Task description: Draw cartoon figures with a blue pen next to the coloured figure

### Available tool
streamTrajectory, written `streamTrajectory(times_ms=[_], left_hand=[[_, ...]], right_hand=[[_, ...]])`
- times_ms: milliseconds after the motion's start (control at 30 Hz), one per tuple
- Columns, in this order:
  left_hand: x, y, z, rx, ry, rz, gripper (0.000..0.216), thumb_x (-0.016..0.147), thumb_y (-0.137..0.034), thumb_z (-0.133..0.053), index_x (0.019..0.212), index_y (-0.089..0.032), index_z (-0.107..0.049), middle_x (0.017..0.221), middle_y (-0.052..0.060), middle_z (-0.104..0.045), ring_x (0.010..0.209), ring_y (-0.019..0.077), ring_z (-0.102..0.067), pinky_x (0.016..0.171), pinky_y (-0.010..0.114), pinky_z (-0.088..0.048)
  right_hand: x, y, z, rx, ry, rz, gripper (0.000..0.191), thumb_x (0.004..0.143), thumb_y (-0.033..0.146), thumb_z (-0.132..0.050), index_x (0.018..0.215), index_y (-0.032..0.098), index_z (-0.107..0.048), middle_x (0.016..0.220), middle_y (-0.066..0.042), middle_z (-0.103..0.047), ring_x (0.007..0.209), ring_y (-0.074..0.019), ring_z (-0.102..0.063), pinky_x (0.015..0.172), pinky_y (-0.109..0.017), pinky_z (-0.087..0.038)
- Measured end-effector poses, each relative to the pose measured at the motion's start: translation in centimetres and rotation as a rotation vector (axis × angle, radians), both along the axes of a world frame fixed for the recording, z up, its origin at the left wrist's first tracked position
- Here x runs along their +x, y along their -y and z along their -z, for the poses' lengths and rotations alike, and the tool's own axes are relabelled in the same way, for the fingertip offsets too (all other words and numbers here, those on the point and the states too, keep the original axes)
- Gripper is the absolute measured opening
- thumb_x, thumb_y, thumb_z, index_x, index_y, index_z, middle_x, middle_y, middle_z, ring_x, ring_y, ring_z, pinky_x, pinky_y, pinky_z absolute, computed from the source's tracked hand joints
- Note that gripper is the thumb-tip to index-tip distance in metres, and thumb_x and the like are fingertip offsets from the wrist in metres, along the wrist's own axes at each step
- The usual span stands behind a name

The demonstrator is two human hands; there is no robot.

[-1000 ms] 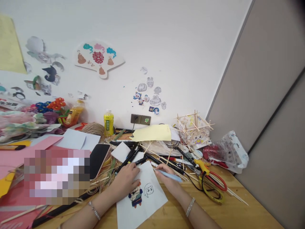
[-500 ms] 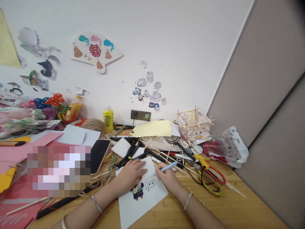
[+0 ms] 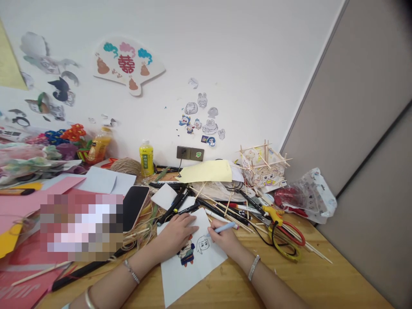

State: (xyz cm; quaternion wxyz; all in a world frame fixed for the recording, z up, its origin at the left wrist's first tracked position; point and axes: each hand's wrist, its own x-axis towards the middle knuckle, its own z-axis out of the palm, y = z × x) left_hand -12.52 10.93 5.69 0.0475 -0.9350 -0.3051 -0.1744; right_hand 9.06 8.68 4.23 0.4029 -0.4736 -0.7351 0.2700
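A white sheet of paper (image 3: 180,283) lies on the wooden table in front of me. It carries a coloured cartoon figure (image 3: 186,256) and, to its right, a black outline of a head with long hair (image 3: 203,245). My left hand (image 3: 178,236) rests flat on the sheet, fingers stretched out, partly covering the coloured figure. Closed around a light blue pen (image 3: 224,228) is my right hand (image 3: 222,237), at the sheet's right edge. The pen's tip is close to the top right of the outlined head; whether it touches the paper I cannot tell.
Markers (image 3: 182,199) and thin wooden sticks (image 3: 230,204) lie heaped behind the sheet. Yellow-handled scissors (image 3: 273,216) are at the right, a phone (image 3: 135,209) at the left. Farther back stand a yellow bottle (image 3: 146,159) and a stick-framed paper lantern (image 3: 264,167).
My right hand and the pen have shifted slightly left and down, toward the outlined head, whose line work looks a little fuller at the top. My left hand stays on the sheet.
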Motion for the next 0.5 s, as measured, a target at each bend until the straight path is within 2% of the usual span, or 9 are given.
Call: streamTrajectory(times_ms=[500], left_hand=[[-0.11,-0.29,0.78,0.051,0.023,0.002,0.034,0.086,-0.015,-0.05,0.114,-0.031,-0.061,0.128,0.007,-0.05,0.115,0.0279,-0.045,0.092,0.044,-0.039]], right_hand=[[0.09,-0.02,0.24,0.003,0.017,0.006,0.026,0.08,0.022,-0.043,0.055,0.02,-0.034,0.051,0.005,-0.037,0.053,-0.0112,-0.038,0.052,-0.024,-0.028]])
